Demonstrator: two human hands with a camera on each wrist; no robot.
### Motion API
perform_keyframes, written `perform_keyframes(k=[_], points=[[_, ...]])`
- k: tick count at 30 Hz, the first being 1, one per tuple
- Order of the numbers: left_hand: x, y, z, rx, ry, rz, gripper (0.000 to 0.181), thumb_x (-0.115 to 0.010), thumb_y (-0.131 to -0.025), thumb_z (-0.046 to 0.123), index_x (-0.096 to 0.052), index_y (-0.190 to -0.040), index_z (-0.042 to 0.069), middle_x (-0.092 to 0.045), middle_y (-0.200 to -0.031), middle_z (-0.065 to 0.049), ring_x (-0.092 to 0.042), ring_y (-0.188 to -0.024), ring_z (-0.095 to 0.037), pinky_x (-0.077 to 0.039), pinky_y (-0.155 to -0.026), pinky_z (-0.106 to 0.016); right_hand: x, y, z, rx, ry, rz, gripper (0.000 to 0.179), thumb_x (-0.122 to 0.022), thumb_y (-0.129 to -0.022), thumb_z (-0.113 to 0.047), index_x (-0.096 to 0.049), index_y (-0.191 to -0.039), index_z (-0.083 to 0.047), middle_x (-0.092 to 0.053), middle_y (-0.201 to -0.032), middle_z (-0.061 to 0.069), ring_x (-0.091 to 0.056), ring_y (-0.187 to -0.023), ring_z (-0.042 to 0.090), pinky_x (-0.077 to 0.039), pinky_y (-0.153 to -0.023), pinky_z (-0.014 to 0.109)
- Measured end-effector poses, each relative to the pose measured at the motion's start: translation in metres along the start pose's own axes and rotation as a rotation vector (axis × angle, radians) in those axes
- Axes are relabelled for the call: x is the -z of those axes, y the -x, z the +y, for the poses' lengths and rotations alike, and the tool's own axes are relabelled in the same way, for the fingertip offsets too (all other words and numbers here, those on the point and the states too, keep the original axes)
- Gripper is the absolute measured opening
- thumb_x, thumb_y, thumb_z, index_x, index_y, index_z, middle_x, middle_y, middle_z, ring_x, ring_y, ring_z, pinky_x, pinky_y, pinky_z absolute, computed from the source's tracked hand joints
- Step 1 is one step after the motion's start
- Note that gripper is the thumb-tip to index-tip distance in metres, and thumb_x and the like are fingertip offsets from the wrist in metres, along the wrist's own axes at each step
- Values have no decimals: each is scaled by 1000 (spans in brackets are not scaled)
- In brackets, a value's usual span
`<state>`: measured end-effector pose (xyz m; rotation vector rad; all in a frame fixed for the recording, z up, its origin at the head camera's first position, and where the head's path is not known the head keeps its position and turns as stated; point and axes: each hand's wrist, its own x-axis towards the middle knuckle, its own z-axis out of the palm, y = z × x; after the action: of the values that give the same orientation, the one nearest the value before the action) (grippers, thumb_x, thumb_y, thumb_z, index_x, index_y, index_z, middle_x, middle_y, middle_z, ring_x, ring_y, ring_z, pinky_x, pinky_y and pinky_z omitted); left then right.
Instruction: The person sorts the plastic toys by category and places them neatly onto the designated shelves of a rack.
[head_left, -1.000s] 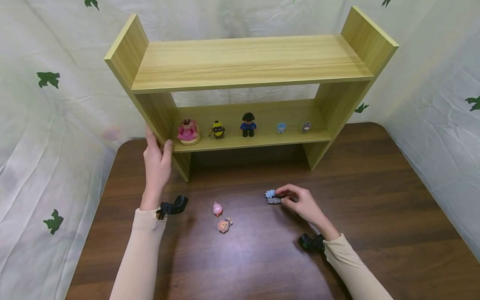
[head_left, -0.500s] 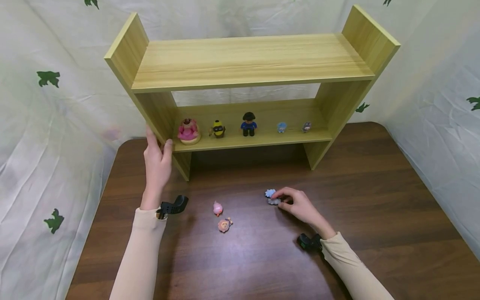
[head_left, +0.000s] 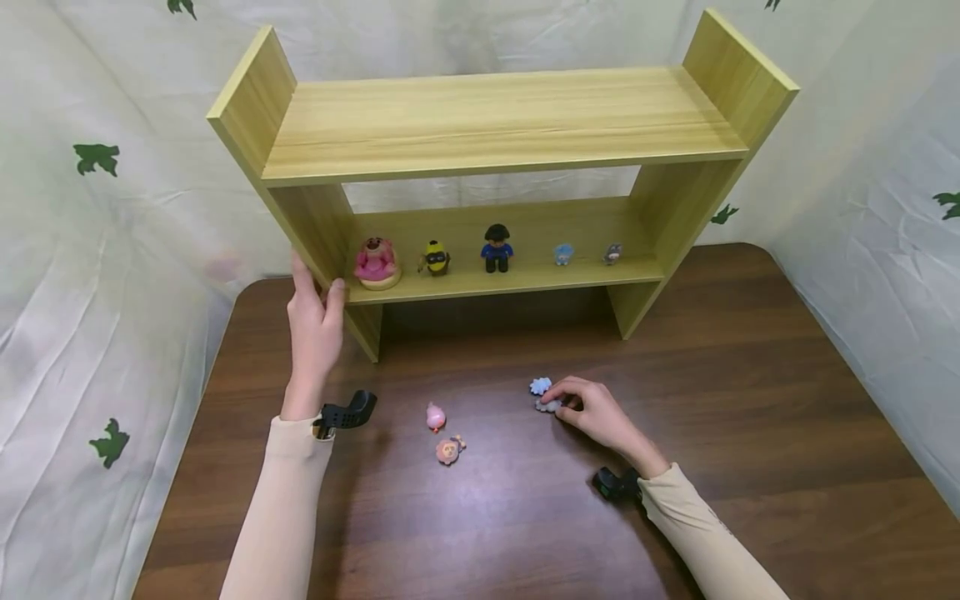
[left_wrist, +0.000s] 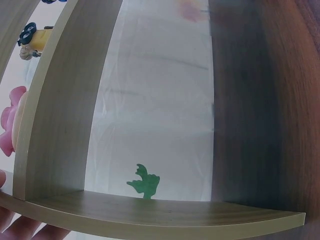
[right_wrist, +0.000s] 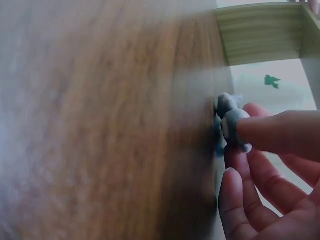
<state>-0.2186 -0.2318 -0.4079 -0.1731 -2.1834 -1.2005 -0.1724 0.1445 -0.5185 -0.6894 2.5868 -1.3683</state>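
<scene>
My left hand point(head_left: 315, 321) grips the left side panel of the wooden shelf point(head_left: 502, 287), thumb at the front edge and fingers around the outer face. In the left wrist view its fingertips point(left_wrist: 22, 229) show at the panel's edge. Low over the table, my right hand point(head_left: 600, 410) pinches a small grey figurine point(head_left: 548, 405) between thumb and fingers. The right wrist view shows the thumb pressed on the figurine point(right_wrist: 232, 122), covering part of it. Just behind it lies a light-blue figurine point(head_left: 540, 386).
A pink figurine point(head_left: 436, 417) and an orange lion-like figurine point(head_left: 448, 451) lie on the brown table point(head_left: 480, 533). Along the middle shelf stand a pink bear point(head_left: 377, 262), a yellow figure point(head_left: 436, 259), a blue-shirted figure point(head_left: 497, 249) and two little figurines, one blue point(head_left: 563, 254), one grey point(head_left: 612, 254).
My right hand has shifted slightly left, and its fingers have closed onto the grey figurine. The left hand keeps its place on the shelf panel.
</scene>
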Motion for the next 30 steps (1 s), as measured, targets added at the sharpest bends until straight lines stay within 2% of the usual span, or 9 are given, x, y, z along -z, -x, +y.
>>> perform_keyframes(k=[9, 14, 20, 24, 26, 30], points=[[0, 0, 1, -12, 2, 6, 64, -47, -95, 2, -18, -151, 8, -53, -124, -29, -53, -110, -37, -41, -86, -54, 3, 2, -7, 42, -58, 20, 15, -65, -87, -1, -73, -96, -10, -66, -101, -2, -59, -82, 13, -48, -70, 28], [0, 0, 1, -4, 1, 3, 64, -47, -95, 2, -17, -152, 8, -53, -125, -30, -53, -110, -38, -41, -87, -54, 6, 2, -13, 40, -101, 29, 11, -64, -91, -7, -73, -97, -10, -65, -97, -3, -60, -83, 13, -49, -72, 28], [0, 0, 0, -1, -3, 9, 64, -47, -94, 2, -18, -151, 7, -54, -123, -31, -54, -108, -38, -41, -86, -54, 10, 2, -18, 32, -267, 26, 11, -62, -92, -4, -70, -99, -1, -62, -92, 9, -62, -78, 31, -52, -69, 38], [0, 1, 0, -2, -7, 10, 64, -47, -94, 2, -18, -151, 7, -54, -122, -31, -54, -108, -38, -41, -86, -54, 14, 1, -25, 44, -318, 30, 12, -60, -91, 3, -68, -100, 6, -61, -95, 16, -59, -80, 43, -52, -70, 44], [0, 1, 0, 0, -9, 9, 64, -48, -94, 2, -18, -151, 7, -53, -122, -31, -53, -108, -38, -41, -86, -54, 18, 1, -33, 50, -326, 29, 13, -59, -91, 6, -67, -101, 9, -61, -96, 19, -58, -81, 44, -52, -71, 41], [0, 1, 1, 3, -7, 7, 64, -48, -94, 2, -17, -151, 7, -53, -124, -31, -53, -109, -39, -41, -87, -54, 27, 3, -54, 56, -345, 16, 16, -59, -89, 9, -64, -104, 12, -61, -102, 22, -59, -85, 38, -51, -73, 29]])
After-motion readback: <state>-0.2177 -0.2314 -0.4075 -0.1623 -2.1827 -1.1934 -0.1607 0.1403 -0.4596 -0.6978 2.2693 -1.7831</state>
